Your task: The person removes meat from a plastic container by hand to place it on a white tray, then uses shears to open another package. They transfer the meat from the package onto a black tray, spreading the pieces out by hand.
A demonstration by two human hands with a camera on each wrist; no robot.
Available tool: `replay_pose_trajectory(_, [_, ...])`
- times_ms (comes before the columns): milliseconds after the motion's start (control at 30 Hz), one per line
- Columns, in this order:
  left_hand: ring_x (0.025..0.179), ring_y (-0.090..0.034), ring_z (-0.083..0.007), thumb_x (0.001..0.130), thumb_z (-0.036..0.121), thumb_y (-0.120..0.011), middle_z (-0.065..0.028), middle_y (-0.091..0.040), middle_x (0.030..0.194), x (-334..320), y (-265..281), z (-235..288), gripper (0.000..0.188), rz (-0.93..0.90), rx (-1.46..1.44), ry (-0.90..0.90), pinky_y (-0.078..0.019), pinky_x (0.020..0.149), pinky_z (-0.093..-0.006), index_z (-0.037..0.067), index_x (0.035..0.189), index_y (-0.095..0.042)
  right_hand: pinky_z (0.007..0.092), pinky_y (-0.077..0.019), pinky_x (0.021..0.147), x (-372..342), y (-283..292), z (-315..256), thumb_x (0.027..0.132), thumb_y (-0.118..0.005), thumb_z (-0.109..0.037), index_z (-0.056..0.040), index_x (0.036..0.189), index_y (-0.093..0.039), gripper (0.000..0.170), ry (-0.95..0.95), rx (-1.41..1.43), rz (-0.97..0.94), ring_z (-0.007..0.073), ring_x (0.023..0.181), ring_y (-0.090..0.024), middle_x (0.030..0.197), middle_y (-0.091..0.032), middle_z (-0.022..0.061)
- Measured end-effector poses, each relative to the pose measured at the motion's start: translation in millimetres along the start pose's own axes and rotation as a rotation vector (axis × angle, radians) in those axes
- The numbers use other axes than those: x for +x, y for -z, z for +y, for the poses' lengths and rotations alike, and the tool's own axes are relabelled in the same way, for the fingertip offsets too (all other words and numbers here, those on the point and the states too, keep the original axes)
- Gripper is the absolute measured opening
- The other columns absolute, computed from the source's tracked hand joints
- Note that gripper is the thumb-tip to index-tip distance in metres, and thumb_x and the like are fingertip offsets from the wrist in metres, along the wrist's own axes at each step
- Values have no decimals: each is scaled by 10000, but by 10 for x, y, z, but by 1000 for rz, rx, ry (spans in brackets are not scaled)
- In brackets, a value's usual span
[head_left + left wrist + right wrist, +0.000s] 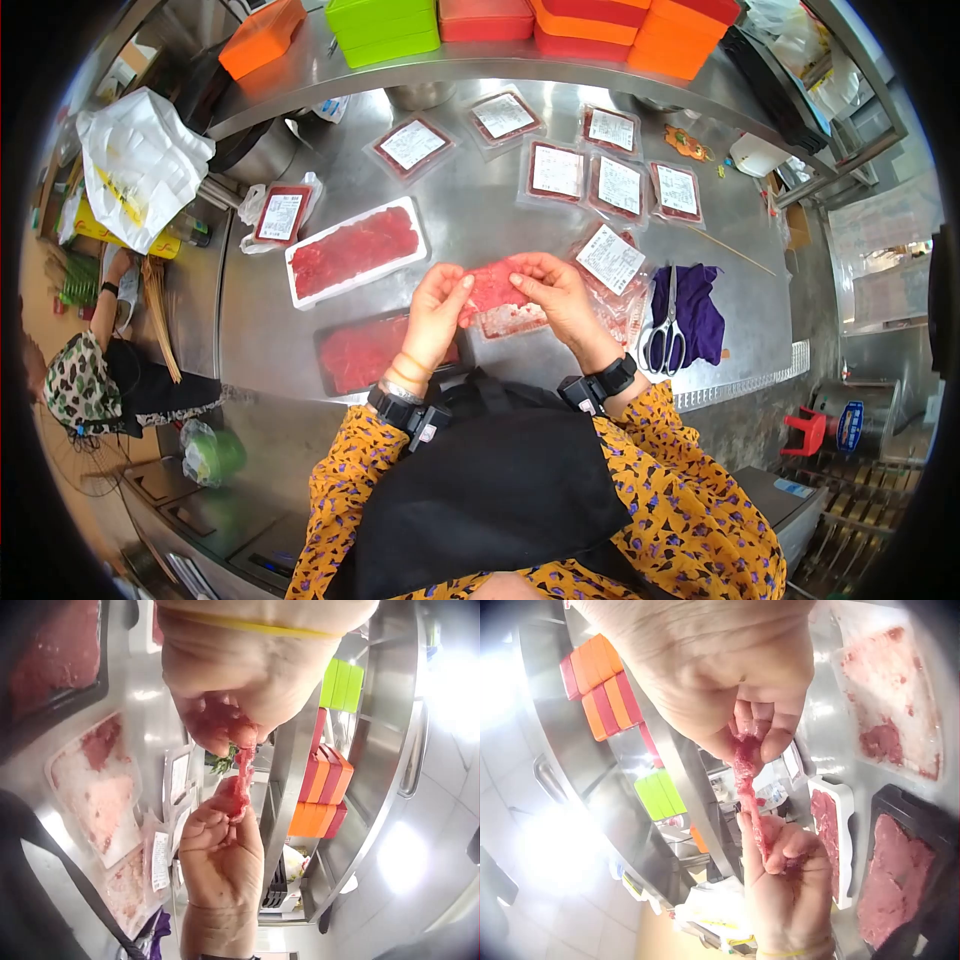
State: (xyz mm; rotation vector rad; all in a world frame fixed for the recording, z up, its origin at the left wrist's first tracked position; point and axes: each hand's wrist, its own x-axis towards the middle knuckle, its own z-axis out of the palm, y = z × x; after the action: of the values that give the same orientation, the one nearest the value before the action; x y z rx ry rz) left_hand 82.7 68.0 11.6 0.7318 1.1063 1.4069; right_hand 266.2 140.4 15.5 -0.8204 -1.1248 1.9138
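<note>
A thin slice of red meat [492, 286] is stretched between the two hands above the steel table. The left hand [436, 312] pinches its left end between thumb and fingers, and the right hand [562, 300] pinches the other end. Seen from the left wrist, the meat strip [242, 780] hangs edge-on between the fingertips. Below the hands lies a bloodstained tray [514, 320] with a little meat on it. A white tray [418, 232] of red meat is up and left, and a black tray [326, 372] of meat sits beside the left forearm.
Several labelled sealed packs [556, 172] lie toward the back, with another pack [612, 258] right of the hands. Scissors [668, 330] rest by a purple cloth [704, 316]. A thin stick [735, 252] lies at right. Coloured boxes [385, 30] stand on the shelf; another person [85, 385] is at left.
</note>
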Motion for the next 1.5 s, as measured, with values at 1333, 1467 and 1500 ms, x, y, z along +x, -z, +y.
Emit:
replay_pose_trajectory(1333, [817,-644,-314,766,70,-682,-76,-630,934,-962,1112,-148,165,147,1245,-231,-524,687,-404,96,929,-683,383,-538,722,113,-703,869,740,-757,-103,-38,985,-629,284,302,-1259,-607,294,833,-650,1008,-608,125])
replay_pose_trajectory(1467, [817,-651,-303,770,89,-696,-71,-630,939,-964,1155,-139,161,143,1238,-238,-526,688,-396,94,931,-683,393,-532,755,120,-670,863,723,-761,-98,-50,975,-628,289,193,-1197,-601,307,874,-642,1006,-609,120])
replay_pose_trajectory(1500, [816,-654,-294,773,97,-702,-69,-630,939,-968,1164,-134,162,148,1239,-237,-527,688,-391,93,934,-683,405,-528,768,111,-675,820,722,-755,-97,-55,975,-627,287,169,-1191,-596,321,892,-637,1007,-610,125])
